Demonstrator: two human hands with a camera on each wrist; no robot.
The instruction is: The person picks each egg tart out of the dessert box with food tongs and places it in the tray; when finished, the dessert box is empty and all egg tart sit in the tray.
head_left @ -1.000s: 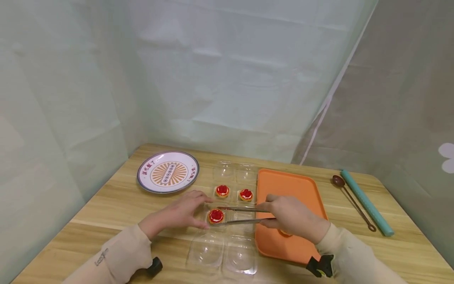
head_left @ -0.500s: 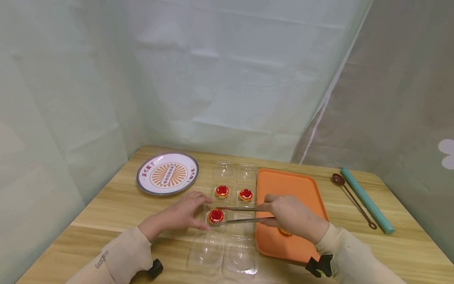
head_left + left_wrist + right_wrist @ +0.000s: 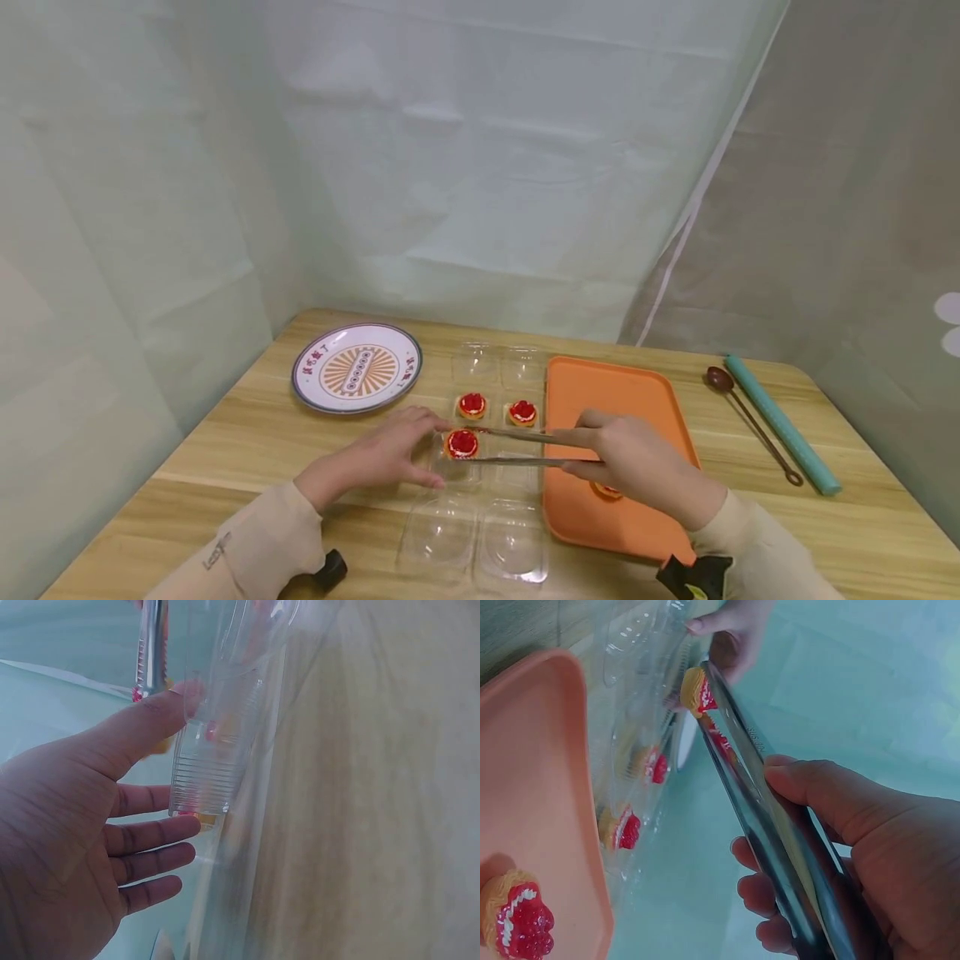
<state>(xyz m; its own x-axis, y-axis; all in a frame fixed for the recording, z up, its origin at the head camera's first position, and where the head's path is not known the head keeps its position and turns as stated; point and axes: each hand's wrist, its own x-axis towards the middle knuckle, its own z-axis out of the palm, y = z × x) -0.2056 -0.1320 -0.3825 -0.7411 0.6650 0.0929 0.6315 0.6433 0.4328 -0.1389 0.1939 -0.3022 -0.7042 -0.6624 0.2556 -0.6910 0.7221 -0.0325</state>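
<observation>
My right hand (image 3: pixel 637 462) grips metal tongs (image 3: pixel 761 825), thumb on one arm and fingers around the other. Their tips hold a small tart with a red, glossy top (image 3: pixel 462 444), raised over the left compartment of the nearer clear plastic box (image 3: pixel 441 533). Beside that box is my left hand (image 3: pixel 386 448), fingers fairly straight and spread, thumb and fingertips at the box's ribbed side (image 3: pixel 206 776). Two similar tarts sit in the farther clear box, one at left (image 3: pixel 472 405) and one at right (image 3: pixel 522 412). The right hand partly hides another tart (image 3: pixel 517 915) on the orange tray (image 3: pixel 600 387).
A patterned white plate (image 3: pixel 307 379) with a blue rim lies at the back left. To the right of the tray are a dark brown long-handled spoon (image 3: pixel 722 380) and a turquoise rod (image 3: pixel 787 429). Pale curtains (image 3: pixel 480 208) stand behind the wooden table (image 3: pixel 247 433).
The tongs and the gripped tart have risen and shifted slightly away from the person within the last half second; the right hand has moved a little right. The left hand stays about the same.
</observation>
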